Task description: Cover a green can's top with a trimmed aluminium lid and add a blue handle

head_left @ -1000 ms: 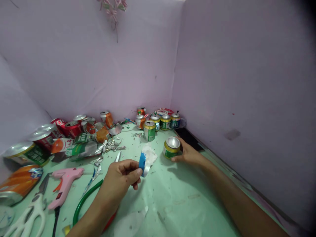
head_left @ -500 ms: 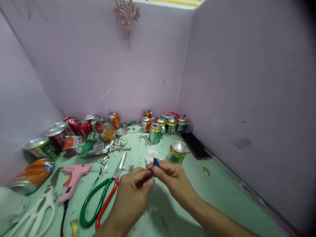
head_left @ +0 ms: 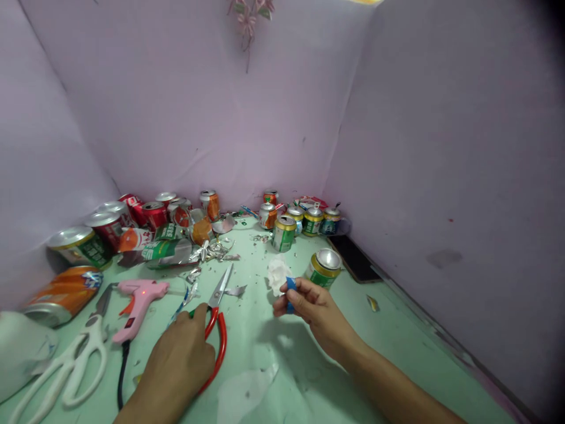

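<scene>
My left hand is closed over the green-handled side of the scissors, whose other grip is red; most of the green grip is hidden under it. The silver blades lie near the table, pointing away from me. Between the thumb and fingers of my right hand is a small curved blue strip, which looks cut from a can. Just beyond that hand stands a short green and yellow can, and a crumpled white tissue lies to its left.
A pink glue gun, white scissors and an orange can lie at left. Behind them are several cans and metal scraps. More cans stand at the back, with a phone by the right wall.
My left hand has left the blue strip, moved down-left and taken hold of the scissors. My right hand keeps the strip, held slightly further right. The camera view has tilted down slightly.
</scene>
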A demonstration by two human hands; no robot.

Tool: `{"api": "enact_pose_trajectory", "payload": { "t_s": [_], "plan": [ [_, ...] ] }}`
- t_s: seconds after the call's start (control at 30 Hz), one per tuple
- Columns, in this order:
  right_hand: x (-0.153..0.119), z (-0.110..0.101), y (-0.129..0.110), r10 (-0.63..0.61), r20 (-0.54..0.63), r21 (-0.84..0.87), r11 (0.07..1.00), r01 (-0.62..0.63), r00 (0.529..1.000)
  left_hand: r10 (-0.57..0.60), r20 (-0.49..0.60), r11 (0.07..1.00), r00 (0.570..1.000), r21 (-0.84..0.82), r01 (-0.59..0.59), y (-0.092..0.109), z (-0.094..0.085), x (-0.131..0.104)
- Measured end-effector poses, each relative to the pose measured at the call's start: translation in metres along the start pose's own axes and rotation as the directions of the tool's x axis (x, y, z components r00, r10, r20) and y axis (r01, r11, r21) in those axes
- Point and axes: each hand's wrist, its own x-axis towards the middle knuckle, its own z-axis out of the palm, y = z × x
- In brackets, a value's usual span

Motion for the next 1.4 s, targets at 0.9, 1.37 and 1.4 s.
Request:
{"api": "enact_pose_trajectory", "payload": {
  "t_s": [0.9,1.37,1.4],
  "plan": [
    [-0.034,0.02,-0.005,-0.229,0.624,-0.393,0.734,0.553,0.747,-0.067,0.01,0.108,0.998,-0.994,0.018,0.034,-0.003,-0.022],
    [-0.036,0.041,0.023,0.113,0.195,-0.254,0.965,-0.061,0.974,-0.498,-0.248,0.145,0.831,-0.969,-0.202,0.051,0.005,-0.029],
    [-0.037,0.043,0.024,0.095,0.159,-0.241,0.969,-0.055,0.983,-0.481,-0.225,0.118,0.847,-0.974,-0.192,0.052,0.006,-0.028]
  ]
}}
